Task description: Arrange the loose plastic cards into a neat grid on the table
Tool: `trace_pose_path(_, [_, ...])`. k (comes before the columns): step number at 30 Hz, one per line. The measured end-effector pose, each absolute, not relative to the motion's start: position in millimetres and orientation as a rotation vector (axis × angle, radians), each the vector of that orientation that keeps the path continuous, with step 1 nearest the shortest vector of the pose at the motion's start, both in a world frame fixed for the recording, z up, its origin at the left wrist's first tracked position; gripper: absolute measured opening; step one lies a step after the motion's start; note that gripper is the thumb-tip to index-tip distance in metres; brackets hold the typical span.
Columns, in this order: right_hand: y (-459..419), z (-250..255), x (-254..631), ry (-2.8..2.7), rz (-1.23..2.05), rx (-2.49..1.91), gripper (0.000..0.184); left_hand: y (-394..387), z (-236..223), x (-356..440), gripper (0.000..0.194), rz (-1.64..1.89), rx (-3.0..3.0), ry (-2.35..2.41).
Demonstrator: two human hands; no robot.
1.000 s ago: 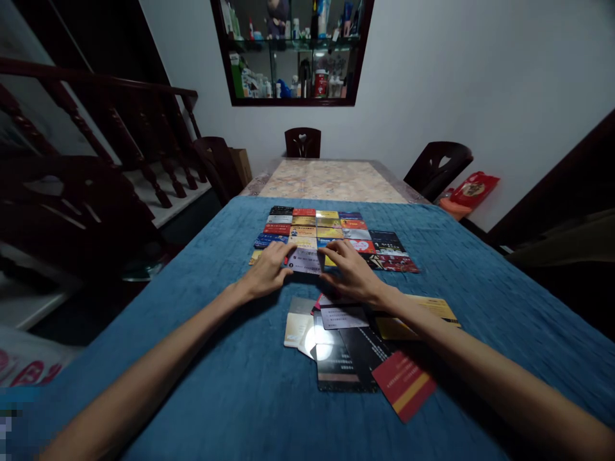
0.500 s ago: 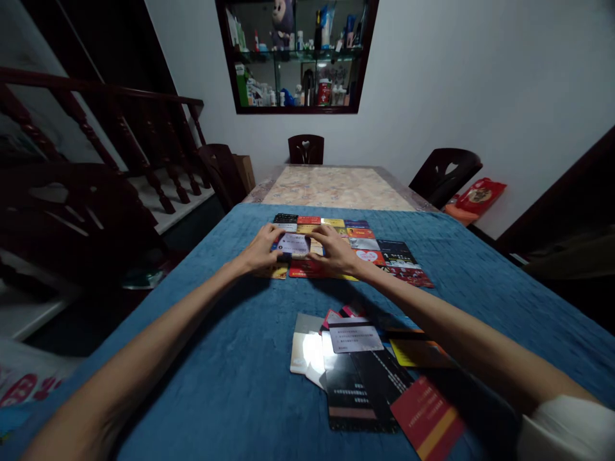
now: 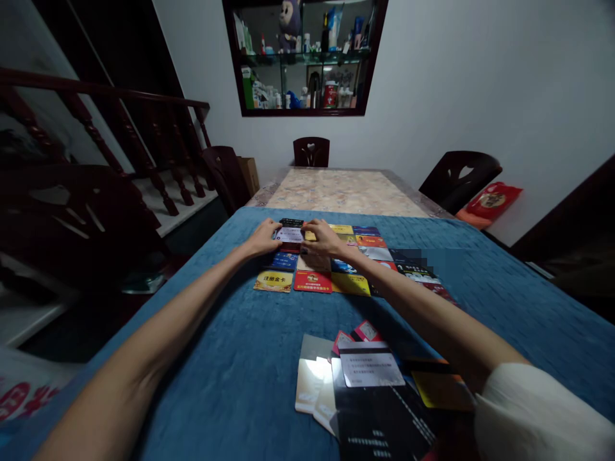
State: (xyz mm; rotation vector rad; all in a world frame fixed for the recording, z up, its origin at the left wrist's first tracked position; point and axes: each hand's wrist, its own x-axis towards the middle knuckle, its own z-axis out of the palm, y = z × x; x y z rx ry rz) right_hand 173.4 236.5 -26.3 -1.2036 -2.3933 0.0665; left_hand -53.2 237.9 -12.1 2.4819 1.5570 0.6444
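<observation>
Rows of coloured cards lie in a grid on the blue cloth. Both my arms reach out to the grid's far left corner. My left hand and my right hand pinch the two short ends of a pale grey card between them, just above the top rows. A yellow card and a red card show in the nearest row. Close to me lies a loose heap of cards, mostly black and white.
Beyond the blue cloth the table's bare marble top runs to the wall. Dark chairs stand at the far end, on the right and on the left. A stair rail runs along the left. A red bag sits right.
Both hands have carried the grey card away from me, from the grid's near edge to its far left corner. The nearest row is now uncovered.
</observation>
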Motion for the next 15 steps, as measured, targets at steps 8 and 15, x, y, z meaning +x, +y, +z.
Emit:
trace_pose_path(8, [262.4,-29.0,159.7,-2.421,0.041,-1.305,0.027,271.7,-20.7,-56.3,0.041,0.662,2.421,1.588])
trace_pose_path(15, [269.9,-29.3,157.4,-2.456,0.014,-1.37,0.025,285.7,-30.2,-55.6,0.026,0.684,2.343,1.566])
